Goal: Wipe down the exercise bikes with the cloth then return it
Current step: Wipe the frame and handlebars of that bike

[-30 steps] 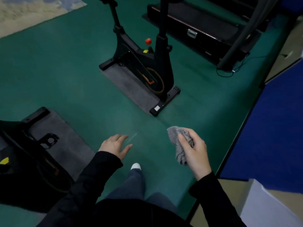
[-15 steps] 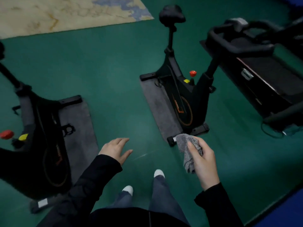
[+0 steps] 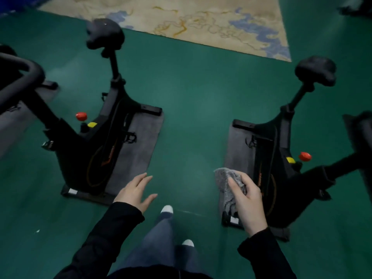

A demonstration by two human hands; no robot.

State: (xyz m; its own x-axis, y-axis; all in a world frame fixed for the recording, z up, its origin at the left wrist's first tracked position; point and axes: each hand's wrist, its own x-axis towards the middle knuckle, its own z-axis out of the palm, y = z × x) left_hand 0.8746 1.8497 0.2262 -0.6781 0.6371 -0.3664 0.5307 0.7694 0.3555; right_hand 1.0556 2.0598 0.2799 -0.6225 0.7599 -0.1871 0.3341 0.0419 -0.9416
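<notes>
Grip: right hand [image 3: 249,202] has fingers and thumb curled round the grey cloth [image 3: 226,182], bunched into a wad with a fold standing above the fingers and a tail hanging below the palm. Bunching probably keeps it from trailing while the person walks.
Cloth position: in the air in front of the body, over the near corner of the right mat [image 3: 239,146], apparently touching neither machine.
Free hand: left hand [image 3: 136,191] holds nothing, with fingers straight and spread and palm down, perhaps for balance or ready to steady a frame.
Right bike [image 3: 269,150]: black, standing on its mat just beyond the cloth hand. Its saddle [image 3: 316,70] is at the far end and its red knob [image 3: 305,156] is near the cloth. The handlebar side runs off blurred to the right.
Left bike [image 3: 96,141]: same build, on the left mat [image 3: 138,141], beside the empty hand.
Stance: white shoe [image 3: 167,209] on the green floor [image 3: 191,97] in the aisle between the two machines, so either is within reach.
Beyond: a patterned beige rug [image 3: 201,23] past the saddles.
Stage: nothing is being wiped at this instant. The cloth sits closer to the right bike, which looks the likelier target, and returning the cloth remains to be done.
Next move: the wad will want opening out flat against frame or saddle to wipe well.
</notes>
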